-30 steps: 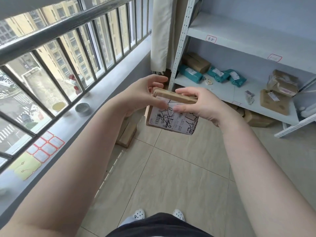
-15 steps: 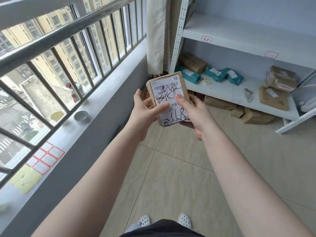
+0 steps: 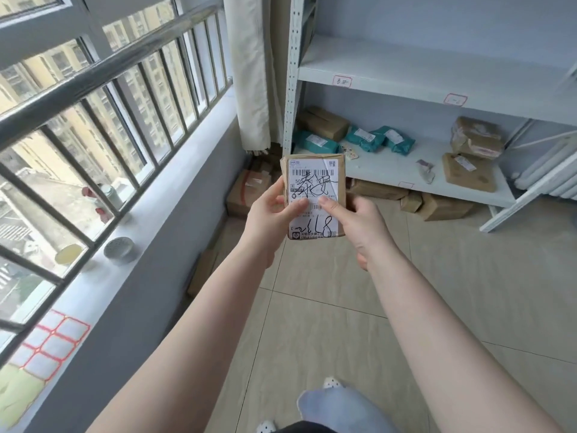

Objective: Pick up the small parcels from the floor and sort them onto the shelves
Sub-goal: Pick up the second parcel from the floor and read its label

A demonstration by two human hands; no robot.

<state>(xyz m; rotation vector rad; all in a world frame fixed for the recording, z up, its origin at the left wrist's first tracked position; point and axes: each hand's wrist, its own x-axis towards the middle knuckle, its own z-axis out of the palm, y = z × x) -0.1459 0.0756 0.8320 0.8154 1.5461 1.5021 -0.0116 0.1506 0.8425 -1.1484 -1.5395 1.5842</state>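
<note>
A small brown cardboard parcel (image 3: 313, 179) with a white shipping label and black handwriting stands upright in front of me, label toward the camera. My left hand (image 3: 268, 217) grips its left edge, thumb on the label. My right hand (image 3: 356, 223) grips its right edge, thumb also on the label. Behind it stands a white metal shelf unit (image 3: 406, 85). Its lower shelf (image 3: 390, 170) carries teal bags (image 3: 374, 139) and brown boxes (image 3: 470, 167). More brown parcels (image 3: 443, 206) lie on the floor under the shelf.
A barred window (image 3: 93, 114) and a grey sill (image 3: 131, 245) run along the left, with a small tin (image 3: 119, 250) and red-bordered labels (image 3: 51, 342) on the sill. A cardboard box (image 3: 246, 192) sits on the floor by the wall. A beige curtain (image 3: 249, 70) hangs beside the shelf.
The parcel was turned from flat to upright so its label faces me, and both hands shifted to its side edges. The view has moved closer to the shelf.
</note>
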